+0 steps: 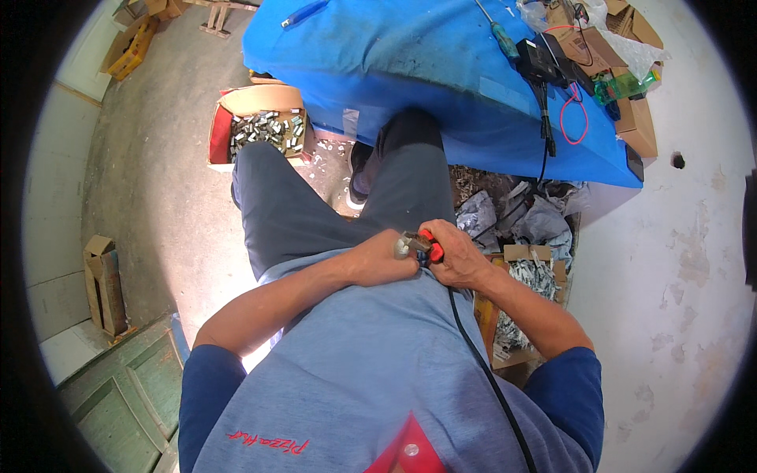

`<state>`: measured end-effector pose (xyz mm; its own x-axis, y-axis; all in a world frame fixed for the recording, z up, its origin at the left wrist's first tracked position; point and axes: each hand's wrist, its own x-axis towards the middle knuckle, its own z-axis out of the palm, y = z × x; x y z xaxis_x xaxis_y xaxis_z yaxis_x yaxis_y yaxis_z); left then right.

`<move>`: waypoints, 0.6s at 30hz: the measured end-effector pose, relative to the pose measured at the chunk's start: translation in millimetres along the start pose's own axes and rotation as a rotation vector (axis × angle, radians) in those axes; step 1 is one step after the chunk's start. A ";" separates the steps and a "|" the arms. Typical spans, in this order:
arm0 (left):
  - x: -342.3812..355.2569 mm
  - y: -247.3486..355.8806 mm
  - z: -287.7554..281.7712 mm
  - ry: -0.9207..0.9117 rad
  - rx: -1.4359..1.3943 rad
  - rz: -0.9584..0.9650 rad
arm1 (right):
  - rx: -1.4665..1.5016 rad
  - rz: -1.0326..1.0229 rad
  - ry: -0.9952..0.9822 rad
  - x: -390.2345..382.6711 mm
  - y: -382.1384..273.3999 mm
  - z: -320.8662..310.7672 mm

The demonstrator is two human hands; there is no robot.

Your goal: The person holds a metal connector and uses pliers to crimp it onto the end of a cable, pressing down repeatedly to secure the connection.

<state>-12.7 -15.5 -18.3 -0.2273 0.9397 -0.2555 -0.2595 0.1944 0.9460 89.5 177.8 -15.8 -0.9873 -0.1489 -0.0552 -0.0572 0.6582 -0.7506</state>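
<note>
In my lap, close to my waist, both hands meet. My right hand (461, 256) is closed round the red handles of a pair of pliers (418, 240), whose metal jaws point toward my left hand. My left hand (380, 258) is closed, with its fingers curled around a small pale, shiny piece (401, 249) at the jaws. Whether the jaws grip that piece I cannot tell. A black cable (481, 355) runs across my shirt up to my right hand.
A blue-covered table (371, 55) stands ahead, bearing a screwdriver (502, 39), a black power adapter (540, 61) and a pen (303, 13). A cardboard box (260, 101) of small metal parts lies left; a box of shredded scraps (532, 292) sits right.
</note>
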 end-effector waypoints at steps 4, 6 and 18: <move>-1.0 3.6 2.0 -0.043 0.025 0.057 | 0.014 -0.030 -0.007 -1.9 6.3 9.4; -0.7 6.3 2.9 -0.005 0.015 0.067 | -0.004 -0.041 0.018 2.8 6.3 7.5; 0.1 -0.1 -0.7 0.059 -0.082 0.014 | -0.122 0.295 -0.114 -7.5 -32.9 -17.7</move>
<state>-13.3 -15.6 -18.6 -0.2862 0.9234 -0.2559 -0.3313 0.1552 0.9307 96.2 170.3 21.0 -0.9414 -0.0160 -0.3368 0.2042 0.7678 -0.6073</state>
